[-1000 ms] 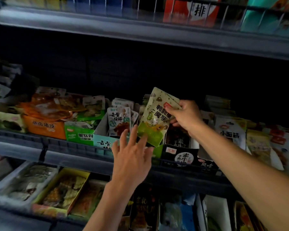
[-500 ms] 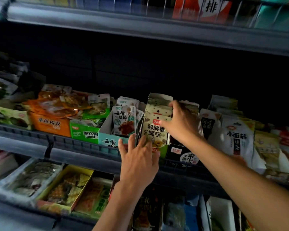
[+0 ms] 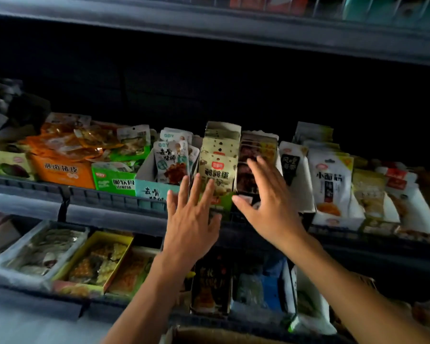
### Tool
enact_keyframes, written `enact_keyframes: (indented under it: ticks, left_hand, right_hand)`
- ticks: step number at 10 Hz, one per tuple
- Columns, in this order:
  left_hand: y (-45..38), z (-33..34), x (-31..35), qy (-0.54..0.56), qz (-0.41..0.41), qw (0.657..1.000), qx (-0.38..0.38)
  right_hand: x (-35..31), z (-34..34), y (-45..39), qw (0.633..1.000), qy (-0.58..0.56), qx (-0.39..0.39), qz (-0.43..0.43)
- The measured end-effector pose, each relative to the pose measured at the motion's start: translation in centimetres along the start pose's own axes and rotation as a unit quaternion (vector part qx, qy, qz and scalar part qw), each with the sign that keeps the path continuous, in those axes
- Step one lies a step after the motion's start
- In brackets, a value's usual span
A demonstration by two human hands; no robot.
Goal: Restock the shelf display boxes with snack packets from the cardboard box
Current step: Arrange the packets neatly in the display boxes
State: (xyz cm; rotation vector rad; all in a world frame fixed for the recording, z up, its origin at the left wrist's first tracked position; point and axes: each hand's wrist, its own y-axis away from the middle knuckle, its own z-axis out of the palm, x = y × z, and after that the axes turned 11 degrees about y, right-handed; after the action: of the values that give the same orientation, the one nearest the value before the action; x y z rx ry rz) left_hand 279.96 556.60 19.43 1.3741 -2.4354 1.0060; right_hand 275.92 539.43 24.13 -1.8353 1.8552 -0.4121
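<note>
Both my hands are up at the middle shelf [image 3: 124,202] and neither grip holds anything. My left hand [image 3: 191,219] has its fingers spread straight, the tips lying over the lower front of the cream packet row [image 3: 219,167]; I cannot tell whether they touch it. My right hand [image 3: 266,204] is flat and spread too, its fingers over the dark packets [image 3: 253,150] just to the right of that row.

The cream packets stand upright in their green display box [image 3: 225,202], long axis up and down, ranked front to back. I count about four tops one behind another; the ones at the back are too dim to count surely.

The coming move, as I judge it, turns on the cardboard box [image 3: 224,336]. It lies below and toward me from both hands, only its rim showing at the bottom edge, its contents out of sight. It sits nearly under my left forearm, so the left hand looks the nearer; the right would have to cross inward.

Along the middle shelf I make out roughly eight display boxes side by side, among them an orange box [image 3: 62,172], a green box [image 3: 114,182], a teal box [image 3: 154,189] and a white packet row [image 3: 330,182]. The lower shelf holds about three open trays [image 3: 42,249] on the left. One cardboard box, two hands.
</note>
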Motion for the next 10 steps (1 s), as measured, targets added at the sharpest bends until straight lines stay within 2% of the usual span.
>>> enact_keyframes:
  ticks: [1, 2, 3, 4, 5, 6, 7, 8, 9, 10]
  left_hand:
    - [3.0, 0.7, 0.6, 0.040, 0.025, 0.996, 0.076]
    - [5.3, 1.6, 1.0, 0.115, -0.027, 0.990, 0.077]
    - [10.4, 4.0, 0.3, 0.190, -0.162, 0.946, -0.207]
    - [15.4, 6.5, -1.4, 0.081, -0.140, 0.888, -0.431]
    - [23.5, 11.0, -3.7, 0.040, -0.155, 0.787, -0.596]
    - [28.6, 19.1, -9.8, 0.044, -0.304, 0.753, -0.582]
    - [35.3, 31.6, -12.6, 0.145, -0.424, 0.729, -0.518]
    - [35.0, 30.1, -10.2, 0.116, -0.381, 0.746, -0.533]
    - [33.2, 29.4, -4.5, 0.226, -0.413, 0.733, -0.491]
    - [33.9, 31.3, -4.0, 0.287, -0.486, 0.719, -0.406]
  right_hand:
    - [-0.1, 0.2, 9.3, 0.993, -0.091, 0.028, 0.076]
    - [0.6, 2.2, 15.6, 0.977, -0.155, -0.004, 0.149]
    - [3.1, 8.4, 26.8, 0.920, -0.186, -0.188, 0.289]
    - [5.8, 14.1, 36.3, 0.858, -0.161, -0.334, 0.355]
    - [8.4, 19.2, 45.1, 0.795, -0.096, -0.514, 0.308]
    - [7.1, 17.3, 42.9, 0.776, -0.095, -0.565, 0.265]
    - [7.9, 17.5, 40.5, 0.781, -0.089, -0.552, 0.278]
    - [8.5, 18.2, 40.2, 0.770, -0.078, -0.541, 0.329]
    - [8.4, 19.2, 41.1, 0.764, -0.027, -0.523, 0.376]
    - [8.2, 19.8, 41.7, 0.768, -0.033, -0.508, 0.389]
